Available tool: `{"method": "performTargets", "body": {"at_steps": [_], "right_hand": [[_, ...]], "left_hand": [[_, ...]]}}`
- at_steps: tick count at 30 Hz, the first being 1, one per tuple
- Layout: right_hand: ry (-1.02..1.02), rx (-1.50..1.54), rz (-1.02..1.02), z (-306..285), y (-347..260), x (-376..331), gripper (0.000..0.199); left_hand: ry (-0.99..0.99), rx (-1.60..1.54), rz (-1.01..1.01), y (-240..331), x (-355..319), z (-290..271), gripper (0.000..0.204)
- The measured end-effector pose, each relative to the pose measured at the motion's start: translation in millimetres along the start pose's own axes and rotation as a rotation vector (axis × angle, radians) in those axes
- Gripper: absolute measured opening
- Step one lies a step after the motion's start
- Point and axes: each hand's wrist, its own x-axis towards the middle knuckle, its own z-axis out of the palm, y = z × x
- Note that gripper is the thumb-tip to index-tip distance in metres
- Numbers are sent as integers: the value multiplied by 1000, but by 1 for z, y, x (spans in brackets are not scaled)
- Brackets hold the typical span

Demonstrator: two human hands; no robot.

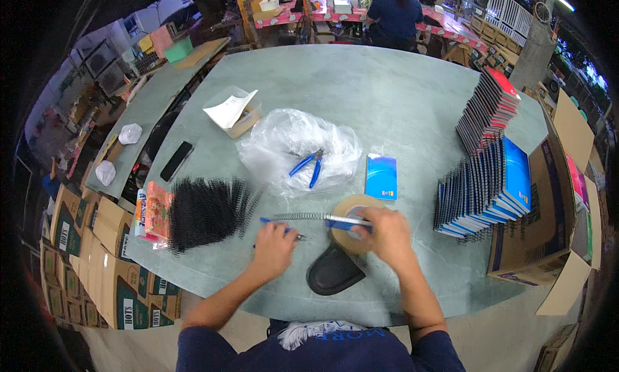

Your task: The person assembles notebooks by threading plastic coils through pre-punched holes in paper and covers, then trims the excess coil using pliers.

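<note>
My right hand point(385, 235) grips a small blue notebook point(351, 222), tilted so its spine edge shows, over a wide roll of tape point(351, 246). A dark wire spiral coil point(300, 216) sticks out leftward from that spine. My left hand point(275, 251) is closed around blue-handled pliers point(265, 221), their metal tip showing beside the fingers just below the coil. Below the roll lies a black rounded pad point(334, 271). Another pair of blue-handled pliers point(307, 167) rests on a clear plastic bag point(271, 143). A blue notebook point(382, 176) lies flat right of the bag.
A heap of black coils point(205, 214) lies left, near a phone point(176, 161) and orange packets point(158, 211). Stacks of blue notebooks point(483, 188) and red notebooks point(488, 111) stand right, beside an open carton point(538, 211). Cartons point(116, 275) sit lower left. A person point(394, 17) is far back.
</note>
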Motion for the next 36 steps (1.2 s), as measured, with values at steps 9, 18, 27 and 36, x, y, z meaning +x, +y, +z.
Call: {"method": "performTargets", "body": {"at_steps": [9,18,27,36], "right_hand": [[276,910,320,56,64,-16,19],[184,1024,238,54,78,-2,23],[115,941,247,42,79,-14,20],[120,1010,237,48,76,-20,21]], "left_hand": [[-206,-714,-217,43,17,-16,52],[91,-579,-67,26,22,-41,42],[-156,-506,176,41,48,-58,39],[185,-474,36,40,51,-53,38]]}}
